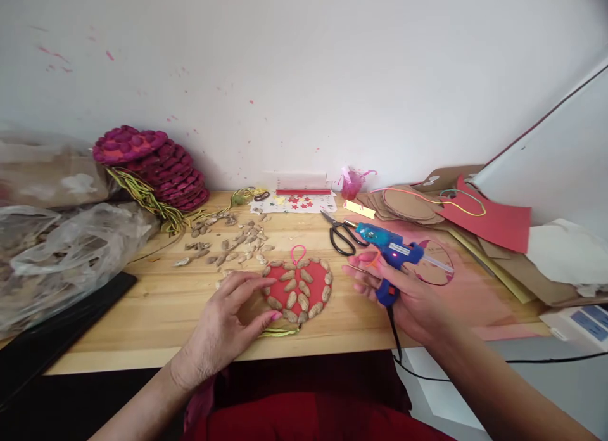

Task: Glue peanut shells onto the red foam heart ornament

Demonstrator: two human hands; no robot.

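Observation:
A red heart-shaped piece (298, 289) covered with peanut shells lies on the wooden table (156, 308), a pink loop at its top. My left hand (228, 324) rests on the table at the heart's left edge, fingers spread and touching it. My right hand (403, 292) grips a blue glue gun (390, 249) to the right of the heart, nozzle pointing left and up, its black cord (396, 339) hanging off the table's front edge.
Loose peanut shells (228, 241) lie scattered behind the heart. Black scissors (342, 233) sit by the glue gun. A stack of painted magenta hearts (156, 165) stands back left, plastic bags (61, 251) at left, cardboard cutouts and red paper (475, 213) at right.

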